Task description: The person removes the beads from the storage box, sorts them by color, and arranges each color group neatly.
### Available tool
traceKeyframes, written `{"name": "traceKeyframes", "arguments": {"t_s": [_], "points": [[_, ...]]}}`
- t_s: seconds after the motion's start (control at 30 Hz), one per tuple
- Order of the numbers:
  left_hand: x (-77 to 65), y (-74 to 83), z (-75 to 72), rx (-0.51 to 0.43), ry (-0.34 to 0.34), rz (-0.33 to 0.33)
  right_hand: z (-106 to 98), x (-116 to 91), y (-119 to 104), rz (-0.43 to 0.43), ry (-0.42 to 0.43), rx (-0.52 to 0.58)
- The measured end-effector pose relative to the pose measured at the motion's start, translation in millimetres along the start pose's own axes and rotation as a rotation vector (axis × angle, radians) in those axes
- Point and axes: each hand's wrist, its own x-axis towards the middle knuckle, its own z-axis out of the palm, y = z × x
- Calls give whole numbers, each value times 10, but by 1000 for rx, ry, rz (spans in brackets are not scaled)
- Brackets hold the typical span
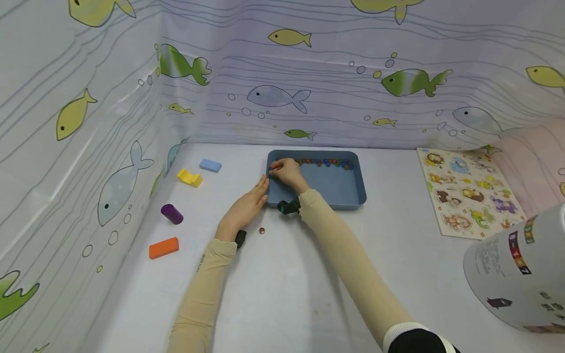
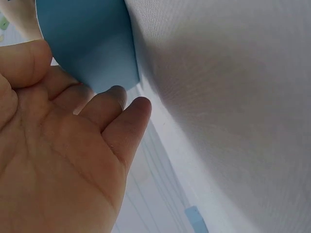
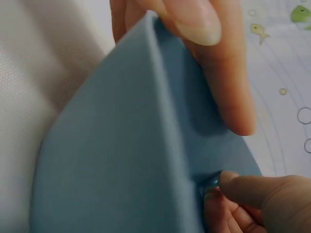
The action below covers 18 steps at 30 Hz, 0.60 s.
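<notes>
A blue-grey tray (image 1: pixel 333 189) lies on the white tabletop, with a row of several coloured marbles (image 1: pixel 326 162) along its far side. My right hand (image 1: pixel 288 174) is inside the tray's left end. Between its thumb and finger it pinches a shiny bluish marble (image 3: pixel 210 182), low by the tray wall in the right wrist view. My left hand (image 1: pixel 244 210) rests its extended fingers against the tray's left side; in the left wrist view its palm shows and holds nothing. A brownish marble (image 1: pixel 262 230) sits on the table, just right of my left wrist.
To the left lie a blue block (image 1: pixel 210 165), a yellow curved block (image 1: pixel 190 178), a purple cylinder (image 1: pixel 172 214) and an orange block (image 1: pixel 164 248). A picture board (image 1: pixel 470 193) and a large white printed drum (image 1: pixel 516 269) stand at the right. Fish-patterned curtains border the table.
</notes>
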Motion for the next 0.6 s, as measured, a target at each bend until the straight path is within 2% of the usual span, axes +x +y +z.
{"name": "traceKeyframes", "arguments": {"t_s": [0.13, 0.27, 0.37, 0.6], "points": [[-1, -1, -5, -3, 1, -2, -4, -5, -1, 23, -24, 50], [3, -15, -8, -1, -4, -6, -36, -44, -17, 25, -62, 181], [7, -15, -8, -3, -6, -11, -78, -104, -28, 5, -79, 255], [4, 17, -8, -1, -6, -15, -210, -352, -64, -74, -125, 315]]}}
